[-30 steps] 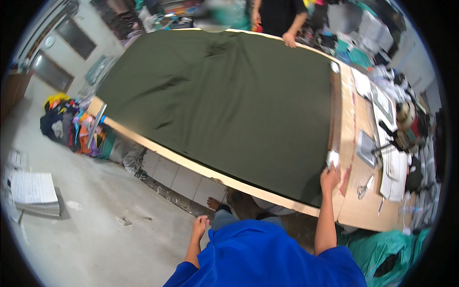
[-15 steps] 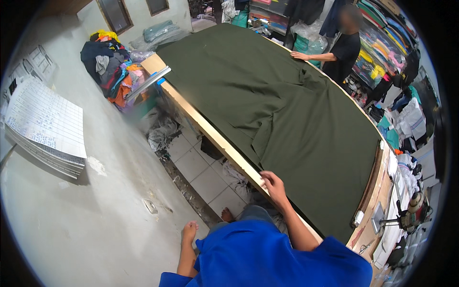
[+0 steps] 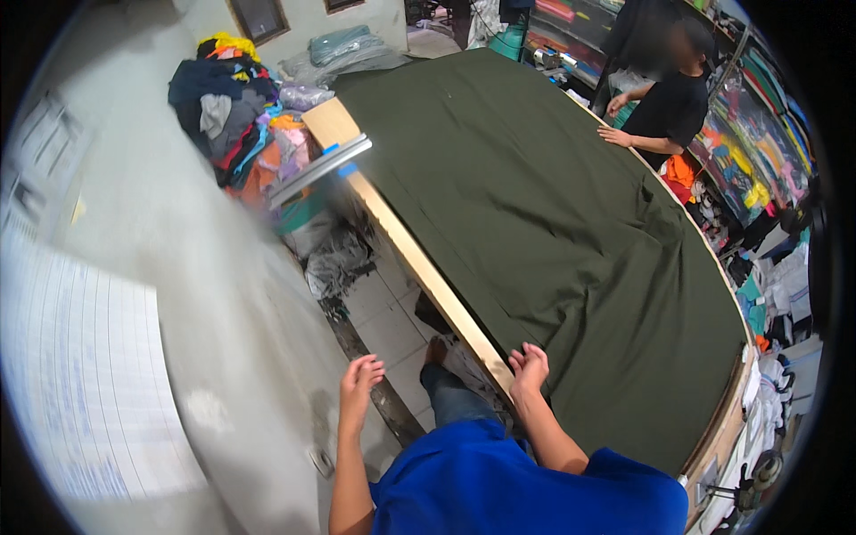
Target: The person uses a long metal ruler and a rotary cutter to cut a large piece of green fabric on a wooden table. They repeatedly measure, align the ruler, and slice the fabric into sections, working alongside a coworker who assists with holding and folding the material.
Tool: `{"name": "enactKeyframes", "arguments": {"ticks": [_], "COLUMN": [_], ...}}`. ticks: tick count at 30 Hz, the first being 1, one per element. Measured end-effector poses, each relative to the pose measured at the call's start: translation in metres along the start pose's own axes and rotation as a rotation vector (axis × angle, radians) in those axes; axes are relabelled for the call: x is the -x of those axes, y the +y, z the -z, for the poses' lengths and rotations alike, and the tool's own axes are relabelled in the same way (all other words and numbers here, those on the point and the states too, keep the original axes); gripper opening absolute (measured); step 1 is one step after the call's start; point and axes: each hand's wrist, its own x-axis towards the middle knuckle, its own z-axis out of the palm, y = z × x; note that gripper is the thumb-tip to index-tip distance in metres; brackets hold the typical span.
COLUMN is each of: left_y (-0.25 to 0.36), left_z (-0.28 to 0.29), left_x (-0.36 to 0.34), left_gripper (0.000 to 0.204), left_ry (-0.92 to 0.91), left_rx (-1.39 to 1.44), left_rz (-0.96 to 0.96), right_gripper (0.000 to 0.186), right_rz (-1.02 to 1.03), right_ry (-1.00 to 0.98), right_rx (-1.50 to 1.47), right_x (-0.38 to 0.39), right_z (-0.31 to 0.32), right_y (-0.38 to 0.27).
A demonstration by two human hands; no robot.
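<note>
A large dark green fabric (image 3: 517, 178) covers a long table, with folds bunched along its right half. My right hand (image 3: 530, 367) is over the fabric's near edge, just inside the table's pale wooden rim (image 3: 437, 290). Its fingers are loosely bent and somewhat apart, and no cloth shows gripped in them. My left hand (image 3: 361, 379) hangs in the air between the wall and the table, empty, its fingers half bent and spread. Across the table, a co-worker (image 3: 673, 102) in a black shirt has one hand on the far edge and the other raised near it.
A metal bar with blue ends (image 3: 321, 169) lies across the table's far left corner. Behind it rises a heap of coloured cloth (image 3: 223, 116). Lined paper sheets (image 3: 89, 374) hang on the left wall. Shelves of bagged fabric (image 3: 749, 152) stand behind the co-worker.
My view has shifted left and forward. My left hand has risen, its fingers loosening. My right hand has moved from the wooden rim onto the fabric's edge. The co-worker's other hand has come into sight.
</note>
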Motion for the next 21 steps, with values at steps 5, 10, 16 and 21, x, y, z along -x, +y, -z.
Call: {"name": "enactKeyframes", "arguments": {"ticks": [5,10,16,21], "left_y": [0.046,0.072,0.077,0.093], "left_z": [-0.064,-0.112,-0.137,-0.149], "left_x": [-0.167,-0.321,-0.508,-0.65], "left_gripper": [0.042,0.047,0.063,0.062], "left_ry": [-0.098,-0.117,-0.101,-0.076], "left_rx": [0.17,0.315,0.387,0.209], "left_rz": [0.034,0.053,0.165,0.147], "right_gripper": [0.03,0.035,0.029,0.032], "right_rz": [-0.202,-0.159,0.086,0.285], "right_ry": [0.259,0.563,0.773,0.894], "right_rx": [-0.071,-0.116,-0.287,-0.403], "right_x": [-0.006,0.008,-0.006,-0.029], "right_z": [0.006,0.0,-0.025,-0.03], "right_y": [-0.004,-0.011,0.002,0.023]}}
